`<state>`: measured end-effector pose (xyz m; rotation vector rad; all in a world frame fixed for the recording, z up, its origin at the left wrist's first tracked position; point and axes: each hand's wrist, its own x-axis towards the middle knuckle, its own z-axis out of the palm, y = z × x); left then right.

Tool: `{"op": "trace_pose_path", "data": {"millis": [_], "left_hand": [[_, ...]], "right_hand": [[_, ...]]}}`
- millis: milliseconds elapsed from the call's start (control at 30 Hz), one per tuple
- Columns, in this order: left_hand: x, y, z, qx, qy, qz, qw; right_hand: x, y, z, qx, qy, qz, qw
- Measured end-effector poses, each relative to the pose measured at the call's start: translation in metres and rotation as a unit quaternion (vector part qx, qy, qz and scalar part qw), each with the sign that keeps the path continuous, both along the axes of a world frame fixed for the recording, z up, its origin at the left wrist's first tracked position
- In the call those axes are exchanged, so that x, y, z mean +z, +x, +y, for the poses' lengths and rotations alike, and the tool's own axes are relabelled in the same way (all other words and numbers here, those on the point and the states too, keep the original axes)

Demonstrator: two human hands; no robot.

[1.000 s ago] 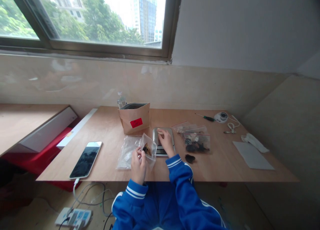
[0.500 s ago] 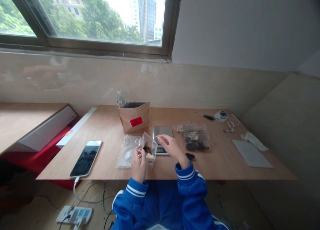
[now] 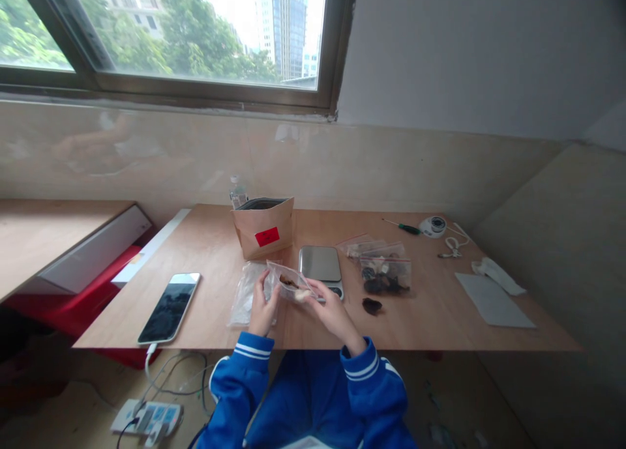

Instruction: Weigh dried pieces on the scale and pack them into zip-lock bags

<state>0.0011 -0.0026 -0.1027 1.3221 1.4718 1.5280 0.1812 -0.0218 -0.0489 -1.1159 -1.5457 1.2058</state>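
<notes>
Between both hands is a clear zip bag (image 3: 293, 281) holding dark brown and whitish pieces, tilted over the table's front part. My left hand (image 3: 264, 305) grips its left edge, and my right hand (image 3: 327, 304) has hold of its lower right end. Just behind the bag stands a small digital scale (image 3: 319, 264) with a bare steel plate; my right hand covers part of its front. Under and beside my left hand lie flat clear plastic bags (image 3: 241, 299). A dark, leaf-like dried piece (image 3: 372, 306) lies on the table right of my right hand.
A brown paper pouch (image 3: 264, 231) with a red label stands open at the back, a bottle (image 3: 238, 193) behind it. Filled zip bags (image 3: 386, 276), a screwdriver (image 3: 408, 229), a white camera (image 3: 433, 226) and paper (image 3: 491, 300) lie rightward. A charging phone (image 3: 169, 307) lies left.
My right hand has come down from above the scale and taken hold of the bag. The bag has turned from upright to slanting, and my left hand has shifted slightly left.
</notes>
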Motion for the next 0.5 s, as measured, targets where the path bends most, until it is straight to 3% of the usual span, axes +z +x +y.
{"op": "trace_pose_path", "data": {"millis": [133,300,400,500], "left_hand": [[-0.002,-0.006,0.005,-0.036,-0.033,-0.07,0.996],[0.017,-0.004,0.003,-0.086,-0.036,-0.084,0.992],[0.031,0.01,-0.002,-0.112,-0.031,-0.107,0.987],[0.04,0.033,-0.011,-0.129,-0.024,-0.115,0.985]], "right_hand": [[0.001,0.012,0.0,-0.022,0.008,0.054,0.998],[0.003,0.025,-0.004,-0.085,-0.012,0.114,0.99],[0.006,0.025,-0.007,-0.103,-0.018,0.139,0.985],[0.012,0.021,-0.011,-0.092,0.028,0.105,0.99]]}}
